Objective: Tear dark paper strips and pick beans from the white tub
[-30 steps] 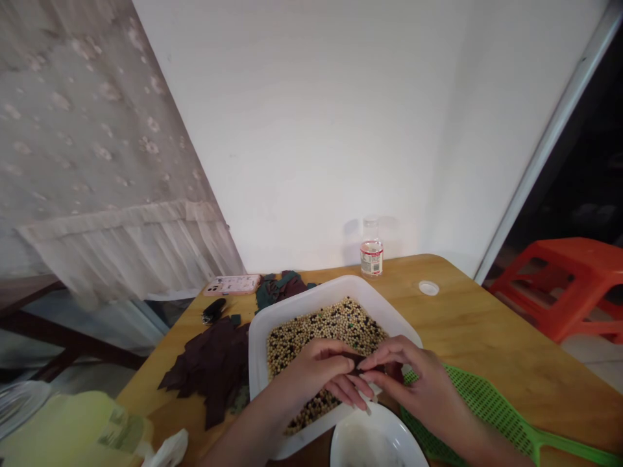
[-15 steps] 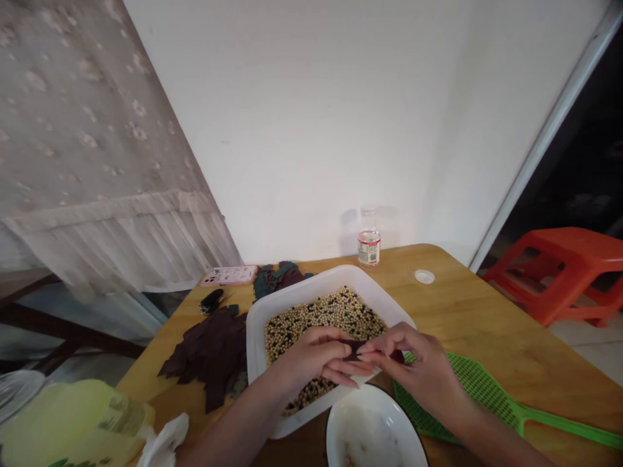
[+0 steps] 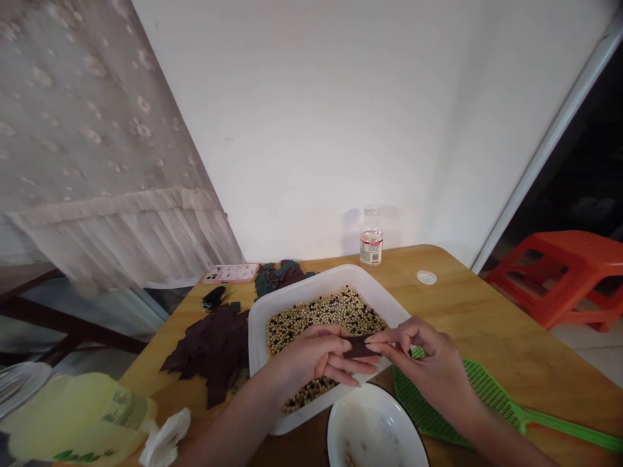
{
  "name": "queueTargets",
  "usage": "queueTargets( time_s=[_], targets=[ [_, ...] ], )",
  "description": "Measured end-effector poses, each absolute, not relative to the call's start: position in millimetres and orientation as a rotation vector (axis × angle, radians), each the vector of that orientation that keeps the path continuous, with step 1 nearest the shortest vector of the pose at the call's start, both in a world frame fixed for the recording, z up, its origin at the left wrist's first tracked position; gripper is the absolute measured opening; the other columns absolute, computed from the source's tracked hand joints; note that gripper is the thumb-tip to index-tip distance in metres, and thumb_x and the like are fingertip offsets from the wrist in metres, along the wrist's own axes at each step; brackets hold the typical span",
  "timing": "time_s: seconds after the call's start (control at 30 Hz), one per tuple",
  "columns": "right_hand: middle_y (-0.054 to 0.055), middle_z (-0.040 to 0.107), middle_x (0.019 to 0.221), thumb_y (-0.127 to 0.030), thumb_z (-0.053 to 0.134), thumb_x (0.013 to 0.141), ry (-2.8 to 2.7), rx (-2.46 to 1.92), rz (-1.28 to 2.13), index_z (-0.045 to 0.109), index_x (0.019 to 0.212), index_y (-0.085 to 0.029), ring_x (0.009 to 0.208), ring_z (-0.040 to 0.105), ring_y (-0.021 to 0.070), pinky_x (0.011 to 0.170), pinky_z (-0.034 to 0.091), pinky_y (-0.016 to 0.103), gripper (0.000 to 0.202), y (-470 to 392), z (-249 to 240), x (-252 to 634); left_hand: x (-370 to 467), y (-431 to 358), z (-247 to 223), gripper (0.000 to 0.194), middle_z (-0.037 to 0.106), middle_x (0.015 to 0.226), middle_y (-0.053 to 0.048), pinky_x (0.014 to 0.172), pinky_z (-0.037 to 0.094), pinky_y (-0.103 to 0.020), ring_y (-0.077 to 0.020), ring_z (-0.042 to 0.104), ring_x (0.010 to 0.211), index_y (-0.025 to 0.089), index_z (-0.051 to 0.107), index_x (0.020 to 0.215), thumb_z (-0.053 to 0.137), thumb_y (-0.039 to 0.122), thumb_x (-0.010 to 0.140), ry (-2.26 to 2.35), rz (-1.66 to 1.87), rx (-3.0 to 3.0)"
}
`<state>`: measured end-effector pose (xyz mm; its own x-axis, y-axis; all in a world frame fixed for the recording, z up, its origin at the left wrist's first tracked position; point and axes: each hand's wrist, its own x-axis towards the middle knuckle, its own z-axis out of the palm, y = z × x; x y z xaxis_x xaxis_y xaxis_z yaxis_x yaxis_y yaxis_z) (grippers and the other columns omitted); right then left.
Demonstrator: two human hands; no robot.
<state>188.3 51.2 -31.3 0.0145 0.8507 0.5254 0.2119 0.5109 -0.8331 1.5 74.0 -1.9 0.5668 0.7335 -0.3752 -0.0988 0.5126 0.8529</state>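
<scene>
Over the near side of a white plastic tray point(image 3: 257, 337) full of tan and black beads point(image 3: 311, 314), both my hands hold one small dark brown strip point(image 3: 356, 347), of cloth or leather by its look. My left hand point(image 3: 318, 355) pinches its left end between thumb and forefinger, the other fingers stretched out below. Thumb and fingertips of my right hand point(image 3: 413, 353) grip the strip's right end. Left of the tray lies a pile of like dark brown pieces point(image 3: 214, 350). A white bowl point(image 3: 374, 421) with some residue stands just below my hands.
A green fly swatter point(image 3: 479, 395) lies at the right, partly under my right forearm. Behind the tray are green and brown scraps point(image 3: 280, 277), a phone point(image 3: 231, 273), a clear bottle point(image 3: 371, 240) and a white lid point(image 3: 426, 277). A yellowish jug point(image 3: 82, 415) and crumpled tissue point(image 3: 166, 438) sit front left.
My right fingers have shifted slightly along the strip, and more of its brown surface shows between the hands. The view has moved a little; the things on the table stay put.
</scene>
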Motion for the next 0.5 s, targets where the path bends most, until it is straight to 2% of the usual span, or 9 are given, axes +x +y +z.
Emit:
queueTargets(
  time_s=[0.17, 0.33, 0.5],
  targets=[
    [0.001, 0.072, 0.066, -0.025, 0.066, 0.075, -1.541, -0.971, 0.677, 0.036, 0.059, -0.024, 0.065, 0.072, 0.0186, 0.055, 0.057, 0.024, 0.034, 50.2, -32.0, 187.2, 3.6, 72.4, -0.4, 0.027, 0.074, 0.074, -0.011, 0.059, 0.053, -0.029, -0.0262, 0.071, 0.077, 0.012, 0.059, 0.087, 0.065, 0.022, 0.063, 0.858, 0.589, 0.865],
    [0.000, 0.071, 0.062, -0.016, 0.064, 0.074, -1.546, -0.938, 0.659, 0.028, 0.056, -0.024, 0.066, 0.072, 0.0179, 0.052, 0.054, 0.020, 0.041, 48.8, -32.1, 183.5, 3.7, 72.0, -1.2, 0.026, 0.073, 0.069, -0.009, 0.063, 0.055, -0.033, -0.0268, 0.071, 0.075, 0.012, 0.060, 0.084, 0.066, 0.020, 0.060, 0.907, 0.604, 0.848],
    [-0.003, 0.069, 0.057, -0.012, 0.062, 0.074, -1.633, -0.902, 0.636, 0.025, 0.055, -0.023, 0.063, 0.072, 0.0167, 0.049, 0.052, 0.018, 0.043, 49.5, -28.2, 181.8, 3.7, 72.1, -1.8, 0.023, 0.072, 0.063, -0.006, 0.063, 0.055, -0.031, -0.0238, 0.072, 0.070, 0.012, 0.062, 0.083, 0.064, 0.018, 0.060, 0.943, 0.621, 0.864]
  ],
)
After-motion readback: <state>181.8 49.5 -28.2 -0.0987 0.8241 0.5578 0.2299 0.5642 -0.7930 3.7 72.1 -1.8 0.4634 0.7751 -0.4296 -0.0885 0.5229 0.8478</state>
